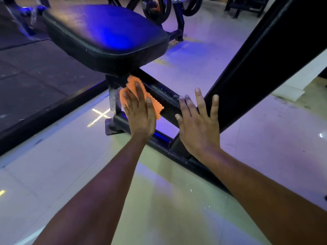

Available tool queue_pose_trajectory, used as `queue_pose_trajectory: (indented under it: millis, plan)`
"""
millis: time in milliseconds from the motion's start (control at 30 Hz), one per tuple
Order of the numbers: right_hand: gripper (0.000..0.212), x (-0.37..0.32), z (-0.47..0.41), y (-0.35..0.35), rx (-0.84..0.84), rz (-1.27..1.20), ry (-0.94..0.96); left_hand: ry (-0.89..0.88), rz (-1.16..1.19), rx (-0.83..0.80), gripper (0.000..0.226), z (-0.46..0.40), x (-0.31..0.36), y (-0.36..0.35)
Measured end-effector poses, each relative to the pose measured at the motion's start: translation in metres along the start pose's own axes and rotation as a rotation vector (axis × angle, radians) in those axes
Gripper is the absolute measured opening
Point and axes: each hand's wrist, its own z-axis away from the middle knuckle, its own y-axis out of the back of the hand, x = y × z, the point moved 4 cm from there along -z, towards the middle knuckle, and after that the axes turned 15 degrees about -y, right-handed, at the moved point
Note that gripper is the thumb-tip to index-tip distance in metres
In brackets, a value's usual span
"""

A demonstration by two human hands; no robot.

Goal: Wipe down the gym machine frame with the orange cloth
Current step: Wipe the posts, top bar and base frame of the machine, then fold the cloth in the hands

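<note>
Both of your hands are on the machine in the head view. Your left hand (139,112) lies flat with fingers straight and close together, pressing the orange cloth (155,106) against the black horizontal frame bar (164,96) just below the padded seat (106,34). The cloth is spread under the palm and fingers, its edges showing beyond the fingertips and along the thumb side; its upper end reaches the joint where the bar meets the seat post (113,99). Your right hand (196,124) rests open on the same bar, fingers straight and spread, set beside the cloth hand and apart from it, next to where the large slanted beam (265,53) crosses. White specks show on the bar between the two hands. A lower base tube (162,138) runs along the pale tiled floor (256,138) beneath your wrists. Dark rubber matting (35,76) lies to the left, and weight plates (155,7) stand behind the seat.
</note>
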Motion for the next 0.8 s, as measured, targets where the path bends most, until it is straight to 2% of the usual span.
queue_pose_trajectory:
  millis: [33, 133, 167, 400, 467, 533, 600, 667, 800]
  plan:
    - [0.061, -0.001, 0.000, 0.001, -0.005, -0.017, -0.011, 0.023, 0.018, -0.002, 0.064, -0.001, 0.006, -0.001]
    - [0.062, -0.004, 0.002, 0.003, -0.006, -0.063, -0.028, -0.289, 0.012, -0.034, 0.062, 0.010, 0.025, -0.002]
    - [0.063, -0.005, 0.003, 0.003, -0.013, -0.072, -0.030, -0.314, 0.056, -0.033, 0.062, 0.013, 0.026, -0.002]
    - [0.070, 0.002, 0.003, 0.020, -0.168, -0.126, 0.035, 0.239, 0.375, -0.067, 0.061, 0.050, 0.033, 0.021]
    - [0.069, 0.007, 0.007, 0.029, -0.244, -0.226, 0.080, 0.468, 0.630, -0.074, 0.055, 0.061, 0.027, 0.035]
    - [0.065, 0.012, 0.012, 0.042, -0.318, -0.443, 0.075, 0.674, 0.905, -0.096, 0.051, 0.066, 0.022, 0.051]
    - [0.060, 0.016, 0.020, 0.060, -0.355, -0.691, 0.015, 0.750, 0.975, -0.138, 0.052, 0.066, 0.032, 0.082]
    - [0.055, 0.017, 0.025, 0.076, -0.419, -0.935, -0.111, 0.783, 0.990, -0.173, 0.042, 0.066, 0.047, 0.108]
    - [0.057, 0.011, 0.022, 0.101, -0.726, -1.221, -0.347, 0.794, 1.080, -0.196, 0.034, 0.062, 0.085, 0.145]
